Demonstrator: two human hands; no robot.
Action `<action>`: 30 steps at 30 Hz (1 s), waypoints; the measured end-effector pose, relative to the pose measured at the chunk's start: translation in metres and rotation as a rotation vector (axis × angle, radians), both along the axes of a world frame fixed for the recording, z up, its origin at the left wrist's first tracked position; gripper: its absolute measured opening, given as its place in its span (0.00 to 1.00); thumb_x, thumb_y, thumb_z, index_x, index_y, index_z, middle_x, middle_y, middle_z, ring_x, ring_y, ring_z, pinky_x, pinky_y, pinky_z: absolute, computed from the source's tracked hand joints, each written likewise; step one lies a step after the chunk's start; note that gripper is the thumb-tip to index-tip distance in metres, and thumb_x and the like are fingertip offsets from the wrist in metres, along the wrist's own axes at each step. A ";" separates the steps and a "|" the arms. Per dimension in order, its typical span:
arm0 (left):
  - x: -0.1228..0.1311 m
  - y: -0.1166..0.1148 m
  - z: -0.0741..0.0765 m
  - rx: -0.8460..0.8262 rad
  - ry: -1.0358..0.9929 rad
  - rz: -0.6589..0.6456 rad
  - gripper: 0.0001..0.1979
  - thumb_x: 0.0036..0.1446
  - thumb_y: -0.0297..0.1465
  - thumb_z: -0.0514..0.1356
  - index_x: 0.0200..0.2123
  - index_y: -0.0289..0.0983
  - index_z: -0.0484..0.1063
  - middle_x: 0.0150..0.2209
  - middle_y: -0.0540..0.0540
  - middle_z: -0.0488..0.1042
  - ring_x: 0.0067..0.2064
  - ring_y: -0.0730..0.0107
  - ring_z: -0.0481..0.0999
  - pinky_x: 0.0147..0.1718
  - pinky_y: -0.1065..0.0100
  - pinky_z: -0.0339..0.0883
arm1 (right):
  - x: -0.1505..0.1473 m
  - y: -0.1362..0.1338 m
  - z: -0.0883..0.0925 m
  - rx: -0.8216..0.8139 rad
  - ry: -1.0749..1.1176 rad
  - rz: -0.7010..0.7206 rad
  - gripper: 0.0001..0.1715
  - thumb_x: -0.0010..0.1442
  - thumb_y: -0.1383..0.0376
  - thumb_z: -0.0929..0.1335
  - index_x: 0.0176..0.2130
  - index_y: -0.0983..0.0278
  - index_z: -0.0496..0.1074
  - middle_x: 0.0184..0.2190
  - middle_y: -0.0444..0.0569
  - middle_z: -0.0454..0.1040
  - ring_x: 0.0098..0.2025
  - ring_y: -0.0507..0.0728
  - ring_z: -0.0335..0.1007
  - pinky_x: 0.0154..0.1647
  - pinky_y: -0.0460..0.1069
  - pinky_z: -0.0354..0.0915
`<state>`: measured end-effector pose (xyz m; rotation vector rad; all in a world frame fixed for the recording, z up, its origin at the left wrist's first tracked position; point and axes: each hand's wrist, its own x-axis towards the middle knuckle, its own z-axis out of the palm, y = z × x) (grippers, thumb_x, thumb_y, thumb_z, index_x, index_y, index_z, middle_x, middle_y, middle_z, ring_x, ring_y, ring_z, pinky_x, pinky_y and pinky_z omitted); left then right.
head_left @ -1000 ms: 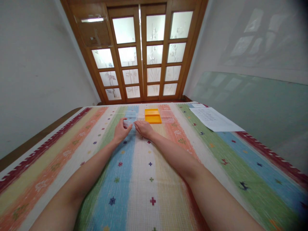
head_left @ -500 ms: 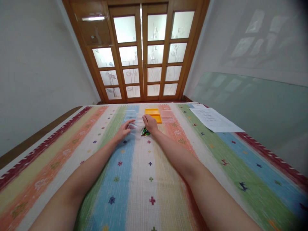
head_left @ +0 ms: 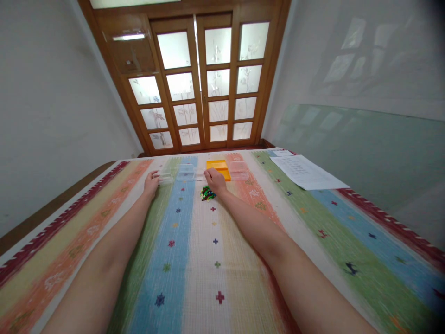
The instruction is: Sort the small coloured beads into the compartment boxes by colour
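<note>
Both my arms reach far out over a striped, multicoloured cloth (head_left: 194, 278). My left hand (head_left: 151, 182) is closed on a small clear plastic box (head_left: 165, 178) at the far left, on the green stripe. My right hand (head_left: 214, 179) lies curled, knuckles up, just behind a small heap of green, black and red pieces (head_left: 207, 193); what its fingers hold, if anything, is hidden. Another clear box (head_left: 186, 174) stands between the hands. An orange tray (head_left: 219, 166) sits right beside my right hand.
A further clear box (head_left: 239, 171) stands right of the orange tray. A printed white sheet (head_left: 305, 171) lies at the far right of the cloth. Wooden doors with frosted panes (head_left: 205, 83) close the room beyond. A pale green panel (head_left: 365, 153) leans on the right wall.
My left hand has carried a clear box leftward, away from the middle. The heap of small coloured pieces now lies uncovered on the cloth. My right hand has drawn back towards the orange tray.
</note>
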<state>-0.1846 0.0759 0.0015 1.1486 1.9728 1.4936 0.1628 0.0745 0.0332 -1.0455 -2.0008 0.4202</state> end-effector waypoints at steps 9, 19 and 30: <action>-0.010 0.026 -0.004 -0.037 0.545 -0.004 0.19 0.64 0.30 0.56 0.55 0.38 0.81 0.57 0.39 0.78 0.62 0.52 0.74 0.66 0.54 0.66 | 0.020 -0.014 -0.021 -0.028 0.037 0.095 0.27 0.79 0.45 0.56 0.57 0.55 0.74 0.50 0.50 0.79 0.54 0.61 0.69 0.52 0.52 0.65; 0.048 0.022 -0.022 -0.170 0.808 -0.003 0.22 0.67 0.34 0.55 0.59 0.40 0.80 0.53 0.36 0.82 0.58 0.43 0.75 0.60 0.47 0.64 | -0.011 0.048 -0.041 0.012 0.124 -0.169 0.21 0.74 0.53 0.62 0.31 0.59 0.67 0.31 0.47 0.73 0.34 0.57 0.65 0.36 0.49 0.57; 0.061 0.023 -0.025 -0.180 0.889 -0.207 0.20 0.69 0.42 0.56 0.55 0.45 0.83 0.55 0.38 0.81 0.60 0.45 0.76 0.71 0.40 0.50 | 0.041 0.079 -0.028 0.093 -0.060 -0.165 0.20 0.73 0.59 0.61 0.31 0.60 0.70 0.32 0.49 0.76 0.35 0.57 0.67 0.36 0.50 0.57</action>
